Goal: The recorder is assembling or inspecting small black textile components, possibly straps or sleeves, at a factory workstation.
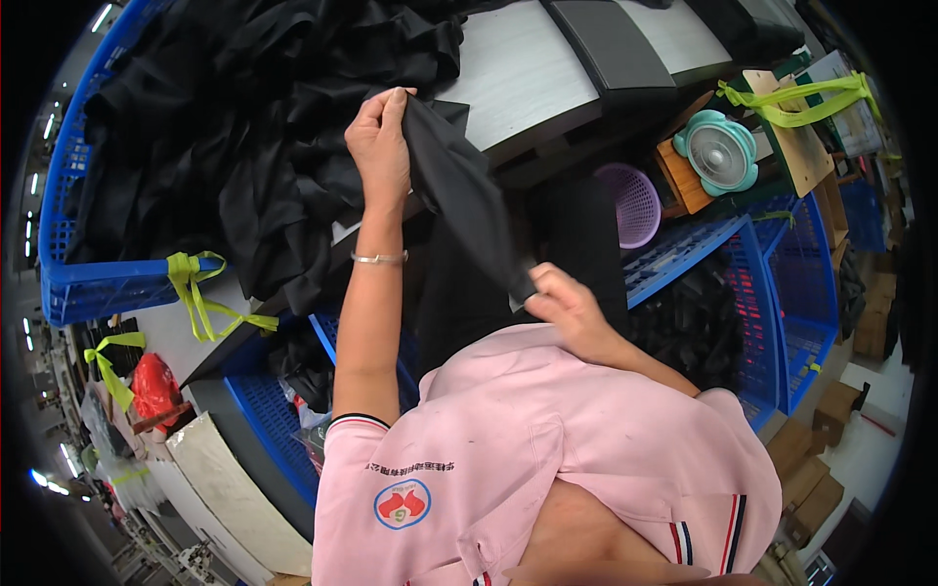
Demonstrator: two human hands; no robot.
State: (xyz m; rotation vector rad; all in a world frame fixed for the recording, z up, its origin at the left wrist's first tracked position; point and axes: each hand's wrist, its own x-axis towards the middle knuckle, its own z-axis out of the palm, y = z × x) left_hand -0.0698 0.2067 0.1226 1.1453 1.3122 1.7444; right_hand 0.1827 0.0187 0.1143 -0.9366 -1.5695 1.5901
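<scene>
A strip of black fabric (457, 186) is stretched between my two hands, slanting from upper left to lower right above my lap. My left hand (379, 132) is closed on its upper end, thumb and fingers pinched together. At the lower end my right hand (569, 303) grips the fabric, a little blurred. Just left of my left hand lies a big heap of black fabric pieces (264, 127), partly in a blue plastic basket (107, 293). Whether the strip is one layer or folded, I cannot tell.
Ahead is a pale worktable (528, 68) with a dark grey panel (616, 44). To the right stand a purple basket (627, 205), a teal fan (720, 153) and a blue crate (772, 303) beside black material. Yellow-green ties (191, 283) hang at left, near a red bag (156, 391).
</scene>
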